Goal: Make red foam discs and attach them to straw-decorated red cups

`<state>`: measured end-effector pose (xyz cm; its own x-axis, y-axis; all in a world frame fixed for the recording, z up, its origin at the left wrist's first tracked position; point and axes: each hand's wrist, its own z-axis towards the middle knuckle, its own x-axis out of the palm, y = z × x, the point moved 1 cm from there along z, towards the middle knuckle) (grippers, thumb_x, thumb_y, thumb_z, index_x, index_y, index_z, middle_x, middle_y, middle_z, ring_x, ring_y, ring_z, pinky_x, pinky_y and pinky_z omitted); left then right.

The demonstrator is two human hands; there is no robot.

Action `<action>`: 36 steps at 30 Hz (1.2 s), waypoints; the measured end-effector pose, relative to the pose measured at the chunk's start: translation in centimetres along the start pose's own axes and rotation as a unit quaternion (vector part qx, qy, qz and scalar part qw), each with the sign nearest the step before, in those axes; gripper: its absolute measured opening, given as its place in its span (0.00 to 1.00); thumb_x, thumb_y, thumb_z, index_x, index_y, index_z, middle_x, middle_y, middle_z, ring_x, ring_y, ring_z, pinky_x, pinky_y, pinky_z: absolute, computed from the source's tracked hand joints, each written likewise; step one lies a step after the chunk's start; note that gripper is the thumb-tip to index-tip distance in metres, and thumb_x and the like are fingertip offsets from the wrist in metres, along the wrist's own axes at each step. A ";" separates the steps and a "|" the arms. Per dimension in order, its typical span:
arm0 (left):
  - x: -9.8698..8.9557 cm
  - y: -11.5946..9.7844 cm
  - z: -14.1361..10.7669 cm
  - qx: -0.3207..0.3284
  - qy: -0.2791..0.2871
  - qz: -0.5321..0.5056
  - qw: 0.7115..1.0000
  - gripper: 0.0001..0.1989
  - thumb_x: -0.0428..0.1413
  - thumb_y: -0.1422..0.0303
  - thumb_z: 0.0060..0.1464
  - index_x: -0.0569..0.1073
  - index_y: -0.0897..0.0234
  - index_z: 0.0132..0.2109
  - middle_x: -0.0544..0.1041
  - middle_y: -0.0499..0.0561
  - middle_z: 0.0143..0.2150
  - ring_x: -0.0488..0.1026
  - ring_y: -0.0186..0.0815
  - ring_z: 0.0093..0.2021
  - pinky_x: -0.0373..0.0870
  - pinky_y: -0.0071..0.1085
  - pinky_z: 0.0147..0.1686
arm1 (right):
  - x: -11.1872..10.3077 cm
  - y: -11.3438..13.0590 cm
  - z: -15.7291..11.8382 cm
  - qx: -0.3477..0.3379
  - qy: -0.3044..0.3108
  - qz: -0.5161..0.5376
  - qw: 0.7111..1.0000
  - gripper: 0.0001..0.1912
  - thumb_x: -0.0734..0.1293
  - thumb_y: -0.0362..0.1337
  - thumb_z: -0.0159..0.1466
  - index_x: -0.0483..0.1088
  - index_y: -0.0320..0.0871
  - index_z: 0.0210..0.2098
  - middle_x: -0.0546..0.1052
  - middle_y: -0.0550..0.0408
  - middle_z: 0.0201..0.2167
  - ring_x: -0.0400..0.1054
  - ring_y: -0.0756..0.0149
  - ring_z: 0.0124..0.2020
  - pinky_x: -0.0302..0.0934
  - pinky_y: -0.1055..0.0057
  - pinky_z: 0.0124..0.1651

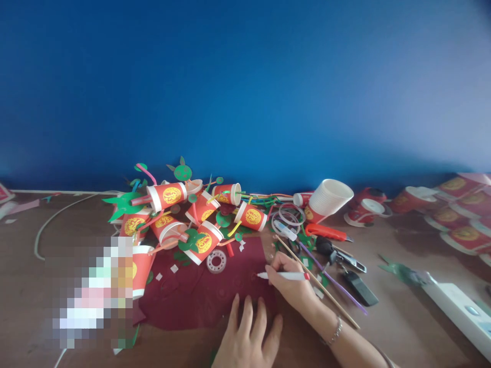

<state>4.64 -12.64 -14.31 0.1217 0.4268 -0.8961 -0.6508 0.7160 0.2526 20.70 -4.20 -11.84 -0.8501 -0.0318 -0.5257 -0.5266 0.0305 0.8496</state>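
My right hand (293, 283) grips a white marker pen with a red end (289, 276), its tip down at the dark red paper sheet (199, 304). Fingers spread, my left hand (249, 332) lies flat on the near edge of that sheet. A ring-shaped tape roll (216, 261) sits on the sheet beyond my hands. Small white squares (174, 268) and green paper scraps lie on it too. Faint round marks show on the paper near the pen tip, too blurred to make out.
Red paper cups with green cut-outs (203, 240) are heaped behind the sheet. To the right are a cup stack (330, 197), an orange utility knife (328, 232), a wooden stick (322, 286), keys with a black fob (358, 286) and a white power strip (458, 312). A blue wall (245, 92) stands behind.
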 end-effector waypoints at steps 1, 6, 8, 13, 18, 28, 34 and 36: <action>0.0 0.0 0.0 -0.001 0.001 -0.003 1.000 0.25 0.49 0.59 0.60 0.60 0.61 0.62 0.74 0.58 0.51 0.70 0.50 0.47 0.68 0.47 0.45 | 0.0 0.0 0.0 -0.001 -0.001 -0.002 1.000 0.12 0.63 0.37 0.56 0.57 0.45 0.18 0.66 0.62 0.15 0.56 0.72 0.18 0.49 0.74 0.22; 0.1 0.0 0.0 0.001 -0.002 0.000 1.000 0.26 0.48 0.58 0.60 0.59 0.61 0.62 0.74 0.58 0.51 0.70 0.50 0.47 0.66 0.48 0.45 | -0.1 0.0 0.0 -0.013 0.001 -0.015 1.000 0.12 0.62 0.36 0.56 0.57 0.45 0.18 0.67 0.61 0.15 0.58 0.71 0.18 0.50 0.74 0.23; 0.0 0.0 0.0 -0.002 -0.005 -0.001 1.000 0.26 0.49 0.58 0.60 0.59 0.61 0.62 0.74 0.57 0.51 0.70 0.50 0.47 0.65 0.47 0.46 | -0.1 -0.1 0.0 -0.014 0.001 -0.013 1.000 0.12 0.61 0.36 0.56 0.57 0.45 0.18 0.67 0.61 0.14 0.58 0.71 0.18 0.51 0.74 0.22; 0.0 0.0 0.0 -0.002 -0.010 -0.007 1.000 0.25 0.49 0.59 0.59 0.60 0.61 0.61 0.74 0.58 0.51 0.70 0.50 0.46 0.65 0.47 0.46 | -0.2 0.1 -0.1 -0.030 0.007 -0.012 0.999 0.13 0.62 0.35 0.55 0.56 0.46 0.16 0.67 0.61 0.13 0.57 0.71 0.17 0.51 0.75 0.21; 0.0 0.0 -0.1 -0.005 0.013 -0.024 1.000 0.26 0.48 0.58 0.60 0.58 0.62 0.63 0.73 0.59 0.53 0.69 0.49 0.48 0.64 0.48 0.48 | -0.3 0.3 -0.1 -0.035 0.013 -0.012 0.999 0.12 0.62 0.34 0.55 0.58 0.45 0.16 0.68 0.61 0.13 0.57 0.72 0.16 0.51 0.75 0.21; -0.4 0.1 0.2 0.000 0.009 -0.030 0.999 0.36 0.42 0.43 0.56 0.61 0.63 0.62 0.73 0.62 0.51 0.69 0.52 0.47 0.65 0.50 0.45 | -0.1 0.7 -0.2 -0.006 0.041 -0.017 0.999 0.12 0.63 0.36 0.56 0.59 0.45 0.18 0.71 0.60 0.15 0.60 0.71 0.18 0.53 0.75 0.22; -0.3 0.0 0.1 -0.007 0.012 -0.038 0.999 0.37 0.42 0.42 0.55 0.61 0.62 0.62 0.72 0.61 0.52 0.67 0.51 0.49 0.62 0.49 0.48 | 0.0 1.0 -0.2 -0.009 0.036 -0.013 0.999 0.13 0.64 0.38 0.56 0.60 0.44 0.18 0.71 0.60 0.15 0.59 0.72 0.17 0.51 0.75 0.21; -0.4 0.0 0.1 -0.007 0.011 -0.034 0.999 0.36 0.42 0.43 0.56 0.61 0.62 0.62 0.73 0.61 0.52 0.68 0.51 0.49 0.63 0.48 0.47 | -0.1 1.0 -0.2 -0.010 0.041 0.004 0.999 0.13 0.65 0.39 0.57 0.61 0.44 0.19 0.71 0.60 0.16 0.60 0.72 0.17 0.52 0.75 0.22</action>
<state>4.61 -12.74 -13.93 0.1496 0.3644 -0.9191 -0.6513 0.7358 0.1857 20.28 -4.39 -10.96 -0.8504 -0.1125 -0.5140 -0.5184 0.0117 0.8551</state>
